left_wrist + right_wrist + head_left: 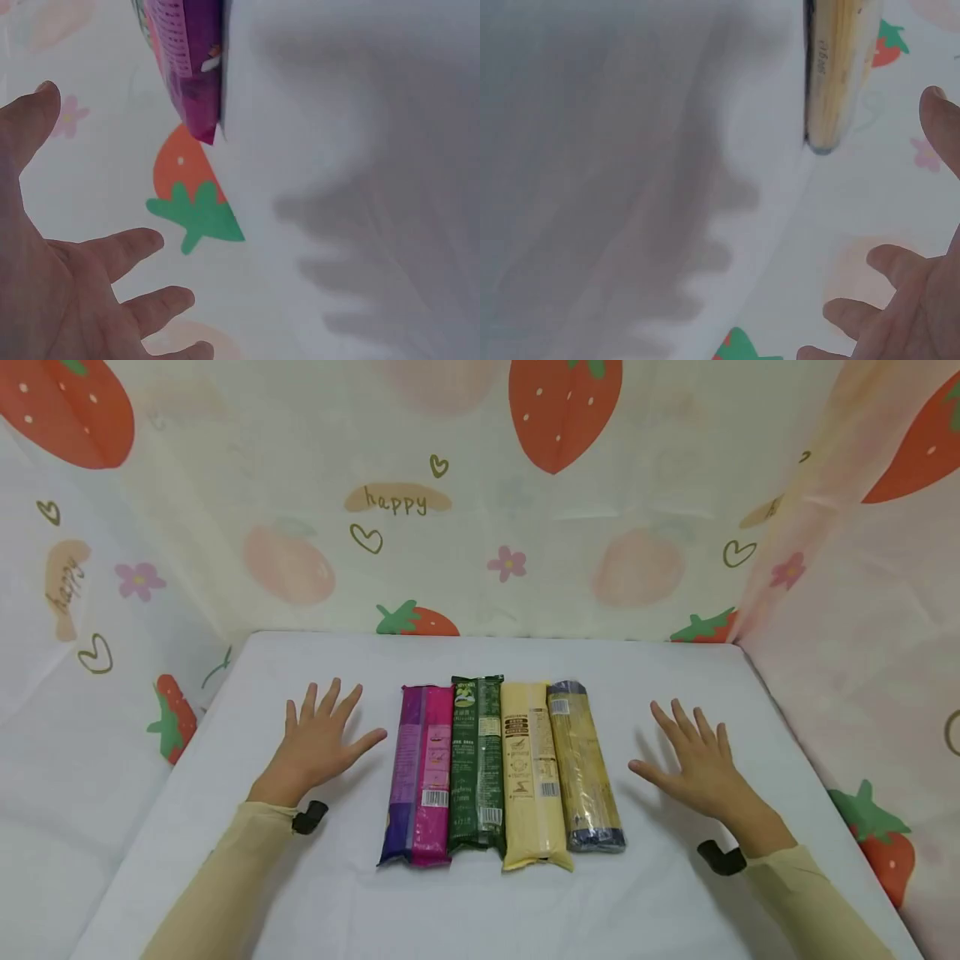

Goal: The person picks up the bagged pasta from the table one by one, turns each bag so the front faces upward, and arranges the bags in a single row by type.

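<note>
Four long packets would be several: a purple and pink packet (420,777), a dark green packet (476,768), a pale yellow packet (534,777) and a clear pack of dry noodles (587,768) with dark blue ends lie side by side on the white table. My left hand (318,747) hovers left of the purple packet, fingers spread, touching nothing. On the other side, my right hand (701,768) is held apart from the noodle pack, its fingers also spread. Each wrist view shows the nearest packet beyond the spread fingers.
White cloth covers the table (315,893). Behind it and along both sides hang cloth walls (465,443) printed with strawberries, flowers and hearts. A small black device (309,817) sits at the left wrist, and another black device (722,858) at the right wrist.
</note>
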A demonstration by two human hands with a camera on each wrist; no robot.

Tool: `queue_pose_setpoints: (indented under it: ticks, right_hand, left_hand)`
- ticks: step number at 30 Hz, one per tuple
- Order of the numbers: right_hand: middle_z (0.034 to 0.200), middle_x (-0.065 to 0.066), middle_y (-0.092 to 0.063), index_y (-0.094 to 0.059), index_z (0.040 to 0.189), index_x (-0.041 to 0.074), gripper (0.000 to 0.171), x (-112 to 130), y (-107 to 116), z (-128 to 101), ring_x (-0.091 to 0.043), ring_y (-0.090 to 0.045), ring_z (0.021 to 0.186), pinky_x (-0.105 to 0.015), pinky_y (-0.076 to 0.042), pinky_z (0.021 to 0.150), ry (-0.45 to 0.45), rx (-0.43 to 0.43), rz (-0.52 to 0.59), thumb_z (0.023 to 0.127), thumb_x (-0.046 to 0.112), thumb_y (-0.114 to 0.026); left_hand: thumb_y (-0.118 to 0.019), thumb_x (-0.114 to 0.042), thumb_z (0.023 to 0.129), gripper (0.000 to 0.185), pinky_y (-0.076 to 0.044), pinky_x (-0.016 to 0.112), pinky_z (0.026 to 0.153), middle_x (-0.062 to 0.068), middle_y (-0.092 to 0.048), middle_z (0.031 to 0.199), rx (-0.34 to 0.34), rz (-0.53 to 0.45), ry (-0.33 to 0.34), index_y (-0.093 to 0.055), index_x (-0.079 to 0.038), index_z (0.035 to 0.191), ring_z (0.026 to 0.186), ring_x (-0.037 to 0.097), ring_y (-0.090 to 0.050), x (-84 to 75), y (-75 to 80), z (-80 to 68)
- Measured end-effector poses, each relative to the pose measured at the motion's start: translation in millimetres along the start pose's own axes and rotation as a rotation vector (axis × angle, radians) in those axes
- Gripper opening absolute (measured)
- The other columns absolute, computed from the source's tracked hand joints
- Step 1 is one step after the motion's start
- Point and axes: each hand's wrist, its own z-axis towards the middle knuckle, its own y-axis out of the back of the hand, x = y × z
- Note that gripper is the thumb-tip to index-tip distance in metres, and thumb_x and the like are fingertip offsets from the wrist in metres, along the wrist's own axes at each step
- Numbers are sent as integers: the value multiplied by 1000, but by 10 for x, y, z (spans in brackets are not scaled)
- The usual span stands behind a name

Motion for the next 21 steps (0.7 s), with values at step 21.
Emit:
queue_pose_setpoints:
  ticks: [21]
  right_hand:
    - [177, -24, -16, -23, 173, 20, 101, 221, -231, -155, -57, -9, 160, -79, -1, 123, 92, -25, -5, 96, 62, -72]
  left_hand:
    - [-54, -73, 102, 97, 3, 72, 127, 20, -10, 179, 52, -17, -131, -23, -16, 173, 164, 49, -1, -562, -144, 310]
